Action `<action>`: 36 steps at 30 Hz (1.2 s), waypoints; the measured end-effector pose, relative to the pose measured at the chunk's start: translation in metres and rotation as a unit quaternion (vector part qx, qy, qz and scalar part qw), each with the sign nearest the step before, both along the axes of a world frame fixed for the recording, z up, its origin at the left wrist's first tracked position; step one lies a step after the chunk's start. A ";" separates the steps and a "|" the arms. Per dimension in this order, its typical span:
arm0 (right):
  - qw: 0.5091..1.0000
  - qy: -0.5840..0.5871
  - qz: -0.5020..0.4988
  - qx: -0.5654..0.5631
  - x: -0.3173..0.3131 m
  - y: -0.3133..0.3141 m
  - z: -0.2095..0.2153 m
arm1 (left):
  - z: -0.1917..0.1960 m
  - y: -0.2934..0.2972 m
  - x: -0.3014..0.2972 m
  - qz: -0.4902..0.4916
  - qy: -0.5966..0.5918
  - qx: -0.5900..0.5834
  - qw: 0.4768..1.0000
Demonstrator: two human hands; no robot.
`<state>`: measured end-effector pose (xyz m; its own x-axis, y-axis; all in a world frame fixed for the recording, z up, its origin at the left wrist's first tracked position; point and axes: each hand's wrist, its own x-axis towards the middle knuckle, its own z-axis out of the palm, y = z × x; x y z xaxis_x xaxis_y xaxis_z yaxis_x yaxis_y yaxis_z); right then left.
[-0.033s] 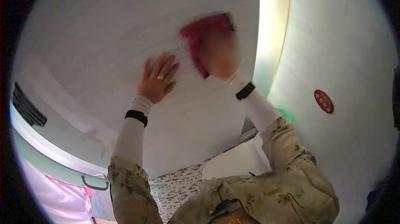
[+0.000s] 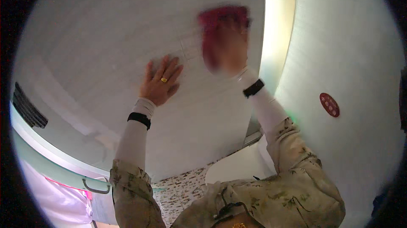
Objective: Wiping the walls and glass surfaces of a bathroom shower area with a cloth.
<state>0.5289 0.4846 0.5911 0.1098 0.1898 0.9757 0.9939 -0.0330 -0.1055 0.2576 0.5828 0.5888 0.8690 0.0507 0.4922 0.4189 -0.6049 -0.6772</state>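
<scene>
A broad pale grey panel [image 2: 118, 29] fills the upper left and middle of the head view. Against it my left hand [image 2: 160, 82] lies flat, fingers spread, a gold ring on one finger and nothing in its grasp. Farther up and to the right, my right hand [image 2: 232, 52] has a dark red cloth [image 2: 210, 37] on the panel. Motion smears this hand and the cloth, so single fingers are hard to make out. Cloth shows above the fingers and along the hand's left side.
A bright light strip [image 2: 277, 24] runs beside the panel's right edge. Past it stands a pale wall with a red oval sticker [image 2: 330, 104]. At the lower left are a curved handle [image 2: 96, 186] and pinkish sheeting [image 2: 55, 190]. Mosaic tiles [image 2: 180, 190] show low in the middle.
My right hand and the red cloth have slid a little up and to the right across the panel, closer to the light strip. The left hand stays in place.
</scene>
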 end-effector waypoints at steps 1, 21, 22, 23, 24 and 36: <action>0.995 0.003 0.001 0.096 0.026 -0.003 0.020 | 0.001 -0.001 0.006 -0.026 -0.007 -0.008 1.000; 0.992 -0.113 0.010 0.047 0.002 0.003 0.096 | 0.000 -0.001 0.001 -0.040 -0.009 -0.021 0.999; 0.994 -0.077 -0.024 0.071 0.025 -0.002 0.096 | 0.000 -0.002 0.001 -0.045 -0.013 -0.014 0.999; 0.995 -0.054 -0.037 0.078 0.045 -0.012 0.094 | 0.000 -0.002 0.005 -0.049 -0.015 -0.013 0.999; 0.995 -0.030 -0.046 0.083 0.061 -0.017 0.087 | -0.003 0.000 0.006 -0.049 -0.015 -0.015 0.999; 0.972 0.206 -0.081 -0.079 -0.008 -0.013 -0.261 | 0.000 0.000 -0.005 -0.018 -0.030 0.005 0.999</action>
<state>0.5210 0.4720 0.3297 0.5265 0.2816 0.8022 0.8485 -0.2332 -0.4750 0.2524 0.5831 0.5892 0.8386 0.0151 0.5446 0.4379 -0.6133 -0.6573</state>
